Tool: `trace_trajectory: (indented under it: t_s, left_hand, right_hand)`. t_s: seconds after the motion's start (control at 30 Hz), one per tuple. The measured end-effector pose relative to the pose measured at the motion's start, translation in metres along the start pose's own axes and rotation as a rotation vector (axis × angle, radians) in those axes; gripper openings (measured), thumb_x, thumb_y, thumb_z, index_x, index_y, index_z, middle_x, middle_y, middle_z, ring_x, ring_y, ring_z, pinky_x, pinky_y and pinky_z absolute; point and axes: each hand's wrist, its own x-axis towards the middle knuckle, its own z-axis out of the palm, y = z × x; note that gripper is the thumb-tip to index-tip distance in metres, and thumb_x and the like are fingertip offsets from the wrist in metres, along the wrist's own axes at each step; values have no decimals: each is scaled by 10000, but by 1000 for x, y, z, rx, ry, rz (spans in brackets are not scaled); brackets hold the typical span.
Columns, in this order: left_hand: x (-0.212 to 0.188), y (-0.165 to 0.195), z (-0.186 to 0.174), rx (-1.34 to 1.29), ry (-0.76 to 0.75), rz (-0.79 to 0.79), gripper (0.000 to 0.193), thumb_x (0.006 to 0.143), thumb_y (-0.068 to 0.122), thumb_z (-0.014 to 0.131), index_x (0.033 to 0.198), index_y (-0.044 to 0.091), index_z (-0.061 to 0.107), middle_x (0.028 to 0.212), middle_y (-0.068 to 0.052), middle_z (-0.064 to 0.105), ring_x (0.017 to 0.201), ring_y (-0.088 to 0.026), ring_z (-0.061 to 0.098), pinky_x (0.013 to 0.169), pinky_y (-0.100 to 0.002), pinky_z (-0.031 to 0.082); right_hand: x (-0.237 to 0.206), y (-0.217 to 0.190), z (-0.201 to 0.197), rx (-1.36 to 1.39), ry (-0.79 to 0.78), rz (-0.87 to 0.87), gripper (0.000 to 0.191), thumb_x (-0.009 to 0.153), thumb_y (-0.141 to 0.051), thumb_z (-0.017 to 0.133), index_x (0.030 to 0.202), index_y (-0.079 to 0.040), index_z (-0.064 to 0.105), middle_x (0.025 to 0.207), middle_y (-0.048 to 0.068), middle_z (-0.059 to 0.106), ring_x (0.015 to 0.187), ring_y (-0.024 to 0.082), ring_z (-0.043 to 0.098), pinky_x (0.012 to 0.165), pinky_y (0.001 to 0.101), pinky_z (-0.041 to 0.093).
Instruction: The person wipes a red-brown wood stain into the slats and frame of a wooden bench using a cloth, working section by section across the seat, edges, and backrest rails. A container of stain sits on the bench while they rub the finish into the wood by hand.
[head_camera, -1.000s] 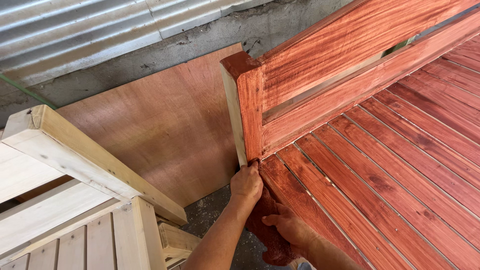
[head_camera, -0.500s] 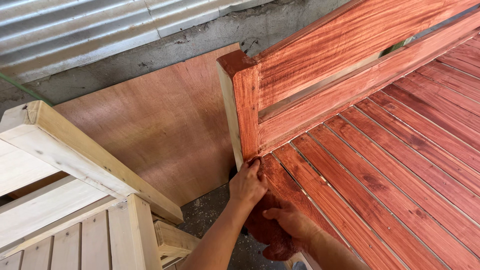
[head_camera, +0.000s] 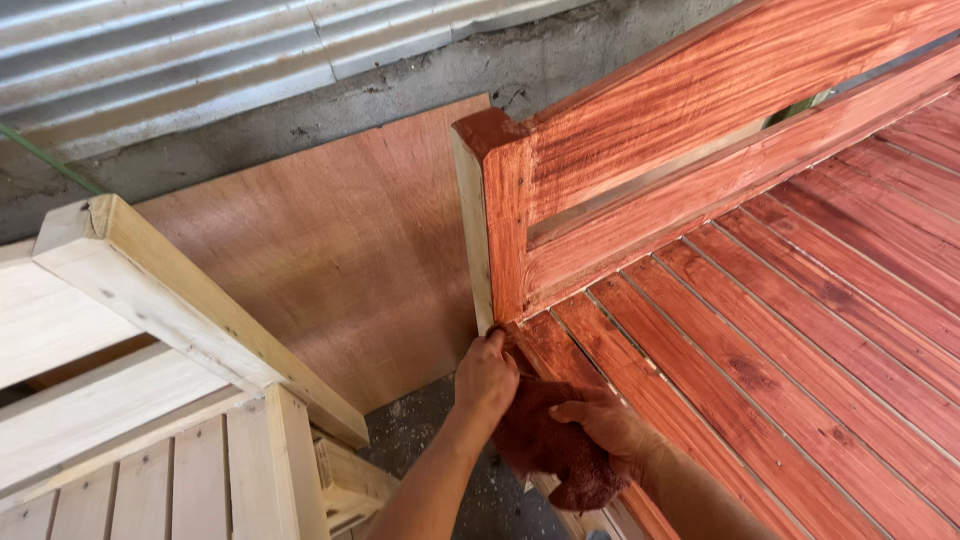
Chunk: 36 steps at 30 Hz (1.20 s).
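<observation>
A red-stained wooden bed frame with slats fills the right side. Its corner post stands upright; the post's left face is still pale bare wood. My left hand grips the base of that post, fingers touching its lower edge. My right hand lies just to the right on the frame's rail, pressing a dark red stained rag that hangs down between both hands.
An unstained pale wooden frame with slats stands at the left. A brown plywood sheet leans against a concrete wall under corrugated metal. Grey floor shows between the two frames.
The view has shifted slightly. My left hand stays at the post's base while my right hand and the rag have moved a little to the right along the rail.
</observation>
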Motion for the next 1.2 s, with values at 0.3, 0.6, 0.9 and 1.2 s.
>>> trace_trajectory:
  t_s: [0.3, 0.6, 0.9, 1.2]
  left_hand:
    - [19, -3, 36, -11, 147, 103, 383, 887, 86, 555, 1246, 118, 684, 1166, -179, 642, 994, -403, 660, 839, -480, 560]
    - [-30, -7, 46, -183, -185, 224, 356, 872, 77, 605, 1178, 166, 763, 1098, -131, 715, 1022, -326, 693, 905, -410, 551]
    - [-20, -35, 8, -1075, -261, -617, 386, 951, 193, 628, 1332, 174, 684, 1259, -85, 731, 1090, -255, 706, 980, -465, 548]
    - [-61, -8, 16, -1522, -119, -809, 647, 888, 582, 567, 1429, 227, 541, 1444, -69, 584, 1326, -231, 527, 1147, -499, 378]
  right_hand:
    - [11, 4, -6, -38, 10, -54, 397, 937, -99, 587, 1327, -36, 632, 1055, 222, 763, 781, 333, 738, 655, 466, 631]
    - [-3, 5, -19, -241, -32, 20, 461, 847, -86, 708, 1283, 53, 659, 1016, 199, 777, 805, 318, 755, 710, 456, 640]
    - [-38, -22, -8, -376, -115, -175, 715, 746, -32, 868, 1377, -35, 531, 1152, 141, 797, 1038, 263, 780, 884, 405, 630]
    - [-13, -17, 31, -483, -134, -347, 561, 809, -91, 713, 1352, -5, 602, 1020, 144, 773, 827, 251, 733, 747, 410, 622]
